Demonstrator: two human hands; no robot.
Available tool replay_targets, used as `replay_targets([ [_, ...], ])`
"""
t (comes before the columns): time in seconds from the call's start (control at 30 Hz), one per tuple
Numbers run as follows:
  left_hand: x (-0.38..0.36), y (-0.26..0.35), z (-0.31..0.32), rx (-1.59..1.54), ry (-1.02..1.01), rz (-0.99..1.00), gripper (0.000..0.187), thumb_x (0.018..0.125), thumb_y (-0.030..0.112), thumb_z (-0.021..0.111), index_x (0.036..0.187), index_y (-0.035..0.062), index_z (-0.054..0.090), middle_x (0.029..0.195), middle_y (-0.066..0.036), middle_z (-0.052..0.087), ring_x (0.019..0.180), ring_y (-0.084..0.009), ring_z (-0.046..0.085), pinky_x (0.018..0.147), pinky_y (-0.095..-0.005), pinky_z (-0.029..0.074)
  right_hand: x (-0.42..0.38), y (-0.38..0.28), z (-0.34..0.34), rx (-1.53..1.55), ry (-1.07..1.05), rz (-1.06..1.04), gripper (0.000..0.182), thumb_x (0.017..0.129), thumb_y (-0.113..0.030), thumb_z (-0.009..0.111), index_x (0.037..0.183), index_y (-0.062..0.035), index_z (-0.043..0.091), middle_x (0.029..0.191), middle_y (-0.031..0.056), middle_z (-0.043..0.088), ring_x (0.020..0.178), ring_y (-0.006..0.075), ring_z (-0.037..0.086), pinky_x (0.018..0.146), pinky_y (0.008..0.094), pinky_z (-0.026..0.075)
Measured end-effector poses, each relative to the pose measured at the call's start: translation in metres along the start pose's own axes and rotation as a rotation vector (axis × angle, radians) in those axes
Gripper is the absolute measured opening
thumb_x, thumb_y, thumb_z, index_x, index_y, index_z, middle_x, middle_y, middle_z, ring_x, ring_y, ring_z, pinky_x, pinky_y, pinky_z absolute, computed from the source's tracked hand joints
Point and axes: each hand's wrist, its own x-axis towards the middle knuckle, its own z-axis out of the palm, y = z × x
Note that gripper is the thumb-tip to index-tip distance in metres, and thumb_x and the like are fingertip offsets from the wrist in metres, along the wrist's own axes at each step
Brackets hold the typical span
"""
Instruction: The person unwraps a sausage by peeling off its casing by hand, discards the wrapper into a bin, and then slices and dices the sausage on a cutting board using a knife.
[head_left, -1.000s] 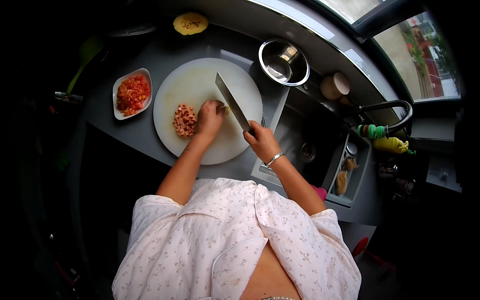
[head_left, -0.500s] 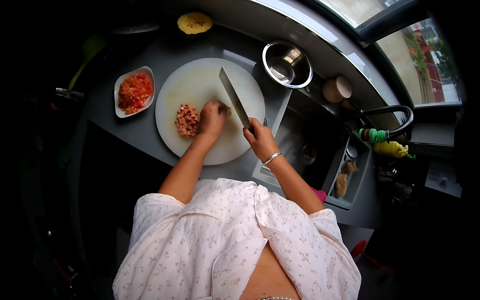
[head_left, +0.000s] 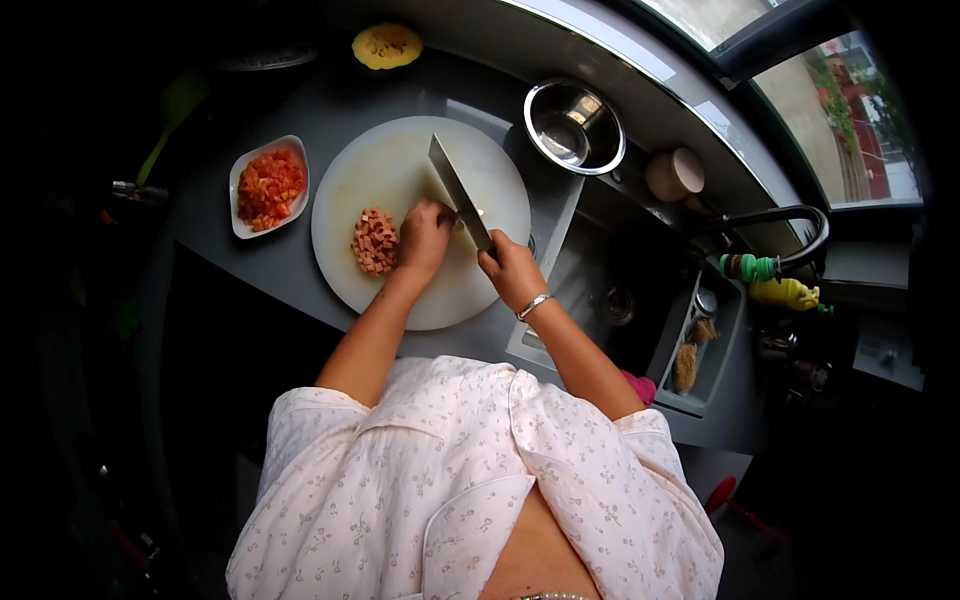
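On the round white cutting board (head_left: 360, 170), my left hand (head_left: 426, 236) rests with its fingers curled down. A small pale piece, mostly hidden, lies at its fingertips; I cannot make out what it is. My right hand (head_left: 513, 270) grips the handle of a kitchen knife (head_left: 455, 190), whose broad blade stands beside the left fingertips and points to the board's far side. A tiny pale bit shows just right of the blade. Left of my left hand sits a heap of diced pink meat, like ham or sausage (head_left: 374, 242).
A white dish (head_left: 240, 205) of chopped tomato (head_left: 272, 188) stands left of the board. Behind are a halved yellow squash (head_left: 387, 46) and a steel bowl (head_left: 574, 127). To the right lie the sink (head_left: 625, 265), a black faucet (head_left: 815, 235) and a caddy with brushes (head_left: 685, 367).
The knife and my right hand have shifted slightly left, bringing the blade against the left fingertips. My left hand stays nearly in place.
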Motion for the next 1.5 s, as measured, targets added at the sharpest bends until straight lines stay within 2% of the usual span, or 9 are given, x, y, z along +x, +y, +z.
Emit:
replay_targets([
  [0.1,-0.002,-0.001,-0.003,0.001,-0.005,0.034,0.013,0.082,0.01,0.066,0.09,0.001,0.071,0.088,-0.017,0.065,0.084,-0.0353,0.063,0.076,-0.043,0.05,-0.002,-0.004,-0.011,0.018,-0.063,0.083,0.028,0.089,-0.016,0.059,0.111,0.0014,0.056,0.082,0.0259,0.065,0.078,0.0425,0.063,0.071,0.0436,0.05],
  [0.43,-0.018,0.007,-0.012,0.074,-0.012,0.031,0.013,0.082,0.01,0.067,0.093,0.0037,0.069,0.092,-0.017,0.062,0.087,-0.0363,0.061,0.078,-0.0438,0.05,-0.012,-0.016,-0.012,-0.064,-0.096,0.021,0.024,0.09,-0.015,0.06,0.109,-0.0002,0.057,0.069,0.0195,0.06,0.062,0.0331,0.059,0.062,0.0393,0.047],
  [0.6,-0.019,0.013,-0.012,0.09,-0.016,0.041,0.014,0.081,0.011,0.069,0.093,0.0046,0.068,0.093,-0.016,0.062,0.091,-0.037,0.06,0.079,-0.0447,0.05,-0.005,-0.013,0.006,-0.194,-0.036,-0.064,0.022,0.089,-0.013,0.058,0.105,0.001,0.053,0.077,0.0251,0.062,0.075,0.0446,0.06,0.068,0.0465,0.048],
  [0.73,-0.019,0.012,-0.01,0.11,-0.006,0.078,0.015,0.079,0.011,0.07,0.092,0.0045,0.067,0.093,-0.015,0.062,0.094,-0.0375,0.059,0.082,-0.0454,0.049,0.001,-0.003,0.0,-0.044,-0.067,-0.011,0.021,0.091,-0.015,0.06,0.105,0.0002,0.055,0.072,0.0209,0.062,0.064,0.0359,0.06,0.062,0.0402,0.048],
  [0.77,-0.018,0.011,-0.007,0.108,-0.006,0.082,0.015,0.079,0.011,0.07,0.092,0.0045,0.067,0.093,-0.015,0.062,0.094,-0.0375,0.059,0.082,-0.0454,0.049,0.001,0.001,-0.001,0.007,-0.061,-0.005,0.022,0.092,-0.016,0.061,0.106,-0.0003,0.056,0.068,0.0164,0.06,0.058,0.0261,0.056,0.058,0.0355,0.046],
  [1.0,-0.012,0.003,-0.003,0.087,0.027,0.075,0.02,0.078,0.006,0.069,0.098,0.0034,0.068,0.094,-0.014,0.064,0.093,-0.0342,0.061,0.082,-0.0424,0.051,-0.012,-0.011,-0.022,0.061,-0.003,0.015,0.022,0.091,-0.016,0.062,0.106,-0.0008,0.059,0.063,0.0123,0.056,0.055,0.0192,0.051,0.056,0.0329,0.044],
  [1.07,-0.012,0.006,-0.006,0.05,0.005,0.038,0.02,0.078,0.005,0.069,0.098,0.0031,0.068,0.095,-0.014,0.064,0.092,-0.0333,0.062,0.081,-0.0415,0.051,-0.014,-0.017,-0.029,-0.007,-0.119,0.078,0.03,0.088,-0.016,0.059,0.114,-0.0005,0.058,0.078,0.0231,0.065,0.073,0.0391,0.064,0.069,0.0415,0.051],
  [1.27,-0.014,0.007,-0.01,0.098,0.027,0.066,0.017,0.078,0.004,0.069,0.095,0.0032,0.068,0.094,-0.014,0.064,0.089,-0.0333,0.062,0.08,-0.0418,0.051,-0.017,-0.01,-0.014,-0.049,-0.058,0.006,0.023,0.089,-0.014,0.061,0.106,0.0003,0.058,0.067,0.0186,0.059,0.058,0.0324,0.056,0.06,0.0378,0.047],
  [1.5,-0.012,0.002,-0.006,0.094,0.018,0.049,0.011,0.08,0.007,0.068,0.09,0.0036,0.067,0.091,-0.016,0.062,0.089,-0.0355,0.06,0.079,-0.0436,0.05,-0.006,-0.002,0.003,-0.197,-0.042,-0.056,0.028,0.09,-0.015,0.061,0.112,0.001,0.057,0.073,0.0208,0.063,0.066,0.0366,0.061,0.065,0.0398,0.049],
])
